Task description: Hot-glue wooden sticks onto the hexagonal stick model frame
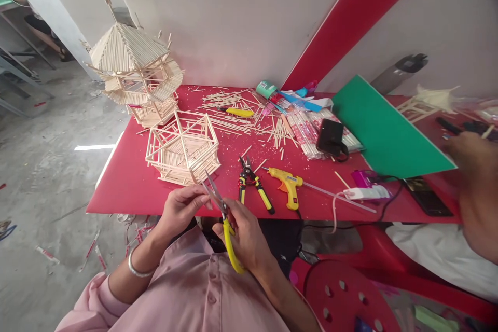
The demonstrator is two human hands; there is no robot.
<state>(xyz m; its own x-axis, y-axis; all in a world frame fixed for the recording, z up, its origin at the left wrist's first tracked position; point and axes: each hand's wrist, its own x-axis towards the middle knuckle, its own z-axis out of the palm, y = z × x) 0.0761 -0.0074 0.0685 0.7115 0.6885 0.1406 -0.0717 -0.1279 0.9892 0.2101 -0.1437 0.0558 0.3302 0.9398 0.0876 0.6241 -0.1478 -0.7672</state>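
Note:
Yellow-handled scissors are in my right hand, their blades parted and pointing up and left. My left hand is pinched close beside the blades; what its fingertips hold is too small to name. Just beyond my hands, an open hexagonal frame of wooden sticks rests on the red table. Behind it at the left stands a tiered stick pagoda with a pointed roof. Black-and-yellow pliers and a yellow glue gun lie to the right of my hands.
Loose sticks, a yellow cutter and packaged sticks lie toward the back. A green board, power strip and phone are at the right, near another person's arm. A red stool stands below.

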